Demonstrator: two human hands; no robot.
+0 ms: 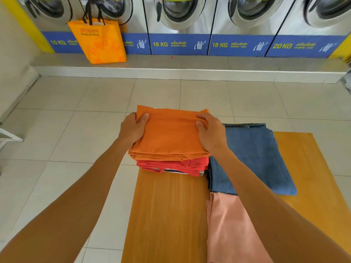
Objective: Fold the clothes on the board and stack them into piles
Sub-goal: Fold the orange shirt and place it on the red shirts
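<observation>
Nearest, at the near edge of the wooden tabletop (167, 215), a folded pink garment (228, 228) lies toward the right side, partly under the person's right forearm. Just beyond it, touching its far end, folded blue jeans (254, 158) lie flat, reaching toward the far right corner. Left of the jeans, at the far left corner of the tabletop, stands a pile of folded clothes: a red garment (176, 166) sits low in the pile, with a sliver of white and dark striped cloth showing under it, and a folded orange garment (169, 133) lies on top. The left hand (133, 130) holds the orange garment's left edge, its grip closed on the cloth with the thumb on top and the fingers tucked beneath. The right hand (210, 131) grips the right edge in the same way, thumb pressed on the upper face. Whether the orange garment rests fully on the pile or is slightly raised cannot be told.

Beyond the tabletop is pale floor tile, then a raised step. An orange bag (100, 42) stands on that step, against a row of washing machines (180, 21) with blue panels marked 10 KG, 15 KG and 20 KG.
</observation>
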